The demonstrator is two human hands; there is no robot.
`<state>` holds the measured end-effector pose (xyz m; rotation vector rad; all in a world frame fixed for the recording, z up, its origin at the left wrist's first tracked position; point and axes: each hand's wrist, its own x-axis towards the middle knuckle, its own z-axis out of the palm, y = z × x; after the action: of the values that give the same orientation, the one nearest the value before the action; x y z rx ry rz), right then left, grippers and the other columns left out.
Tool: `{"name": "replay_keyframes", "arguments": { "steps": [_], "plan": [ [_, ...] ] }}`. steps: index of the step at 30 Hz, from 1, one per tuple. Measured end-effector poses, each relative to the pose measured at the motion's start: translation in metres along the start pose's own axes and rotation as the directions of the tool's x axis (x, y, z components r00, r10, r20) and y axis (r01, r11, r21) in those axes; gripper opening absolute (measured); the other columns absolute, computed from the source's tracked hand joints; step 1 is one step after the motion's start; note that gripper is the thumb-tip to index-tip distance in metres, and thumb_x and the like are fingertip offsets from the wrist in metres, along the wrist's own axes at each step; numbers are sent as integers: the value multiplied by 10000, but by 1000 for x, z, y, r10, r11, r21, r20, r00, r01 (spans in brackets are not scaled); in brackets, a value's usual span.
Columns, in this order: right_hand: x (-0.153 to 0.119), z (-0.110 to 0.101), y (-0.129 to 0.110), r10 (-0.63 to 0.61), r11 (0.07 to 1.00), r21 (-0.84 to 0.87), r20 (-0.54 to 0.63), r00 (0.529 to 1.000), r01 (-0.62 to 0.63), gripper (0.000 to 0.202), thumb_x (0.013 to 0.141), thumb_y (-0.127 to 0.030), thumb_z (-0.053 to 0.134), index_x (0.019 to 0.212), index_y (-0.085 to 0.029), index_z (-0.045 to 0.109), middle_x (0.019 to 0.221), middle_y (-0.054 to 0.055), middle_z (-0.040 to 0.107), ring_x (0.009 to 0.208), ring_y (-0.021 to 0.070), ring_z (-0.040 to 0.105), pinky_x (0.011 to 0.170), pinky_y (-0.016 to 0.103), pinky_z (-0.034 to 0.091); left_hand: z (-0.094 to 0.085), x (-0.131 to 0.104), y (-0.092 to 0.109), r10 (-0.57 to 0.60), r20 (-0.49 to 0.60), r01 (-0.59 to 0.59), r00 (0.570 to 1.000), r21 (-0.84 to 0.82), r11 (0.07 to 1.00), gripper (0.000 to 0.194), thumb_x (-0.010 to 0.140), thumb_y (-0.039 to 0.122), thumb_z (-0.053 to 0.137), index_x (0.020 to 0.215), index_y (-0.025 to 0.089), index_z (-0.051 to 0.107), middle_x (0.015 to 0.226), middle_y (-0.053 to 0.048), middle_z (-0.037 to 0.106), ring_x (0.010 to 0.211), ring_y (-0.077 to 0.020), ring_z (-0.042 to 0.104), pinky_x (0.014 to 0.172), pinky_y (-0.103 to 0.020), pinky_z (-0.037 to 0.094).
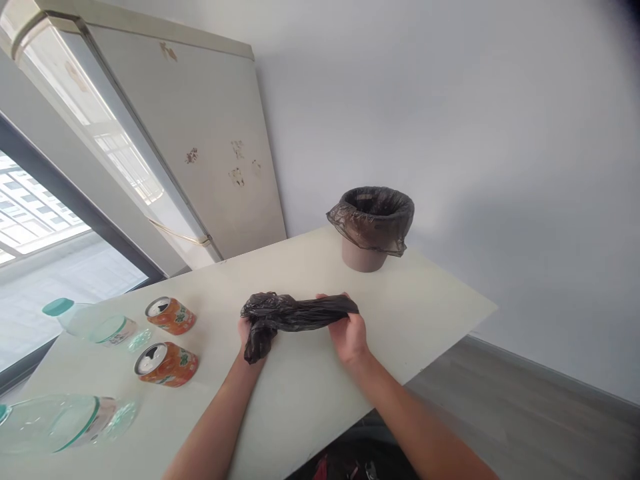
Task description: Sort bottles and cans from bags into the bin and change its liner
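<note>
A crumpled black plastic bag is stretched sideways between my two hands, just above the white table. My left hand holds its bunched left end, and most of the fingers are hidden behind the plastic. The narrower right end lies gripped in my right hand, with the thumb over it. Beyond my hands stands a small brownish bin, its rim covered by a dark plastic liner that hangs down over the outside.
Two orange cans are on the left of the table. Further left lie two clear bottles, one with a green cap and another nearer. A white fridge and a wall are behind the table.
</note>
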<state>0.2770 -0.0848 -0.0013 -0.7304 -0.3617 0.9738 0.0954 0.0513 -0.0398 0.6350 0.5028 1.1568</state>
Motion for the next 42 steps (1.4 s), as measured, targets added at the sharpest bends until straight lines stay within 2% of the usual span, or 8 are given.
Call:
{"name": "replay_keyframes", "arguments": {
  "steps": [4,10,13,17,24,33,39,42],
  "plan": [
    [12,-10,-10,-78,994,72,-117,990,86,156,830,-375,666,891,-252,591,885,14,756,865,226,716,837,406,576,9,-4,13,38,22,-36,999,-106,994,298,755,418,820,884,226,632,900,-21,735,801,-201,710,713,-308,600],
    [34,-49,-48,-128,991,7,-174,976,132,249,776,-343,680,973,-271,546,693,-66,522,622,144,547,616,282,486,26,-12,23,1,5,0,1000,-172,985,240,809,312,815,819,206,600,732,12,658,676,-166,664,682,-299,581],
    [42,-74,-71,-118,992,-66,-198,973,107,258,739,-305,691,973,-231,612,724,-44,545,629,135,547,599,266,473,26,-13,19,-85,-37,78,996,-167,983,176,827,256,803,840,195,638,715,21,653,617,-137,651,626,-258,533],
    [49,-103,-89,-196,976,-147,-275,941,161,224,650,-198,656,874,-193,659,784,-33,586,665,97,533,585,202,432,19,-10,14,-107,-83,90,991,-185,979,172,803,201,807,938,202,701,869,-16,741,748,-178,717,690,-281,556],
    [50,-131,-86,-260,962,-184,-408,875,200,138,641,-221,604,775,-191,622,719,-27,554,613,115,510,536,228,401,20,-9,15,-68,-11,64,998,-196,978,159,813,189,791,939,202,694,874,-5,723,761,-163,710,745,-287,568],
    [54,-147,-100,-487,861,-178,-561,670,477,144,663,-313,517,776,-237,470,739,-38,481,633,126,517,592,261,470,13,-1,16,-25,-68,6,997,-272,962,163,792,139,765,929,181,688,824,19,718,760,-141,708,745,-266,552],
    [55,-158,-100,-520,841,-194,-548,655,505,167,726,-359,528,767,-247,412,714,-42,432,598,141,501,575,291,481,12,0,17,28,-94,-56,995,-310,949,132,801,99,742,883,157,656,728,40,660,637,-83,635,609,-192,462],
    [56,-160,-99,-525,834,-191,-558,642,517,136,713,-328,526,758,-239,434,724,-41,423,608,128,496,586,276,480,9,2,16,32,-113,-67,993,-318,946,139,798,102,743,877,165,647,749,42,670,677,-86,651,672,-201,495]
  ]
}}
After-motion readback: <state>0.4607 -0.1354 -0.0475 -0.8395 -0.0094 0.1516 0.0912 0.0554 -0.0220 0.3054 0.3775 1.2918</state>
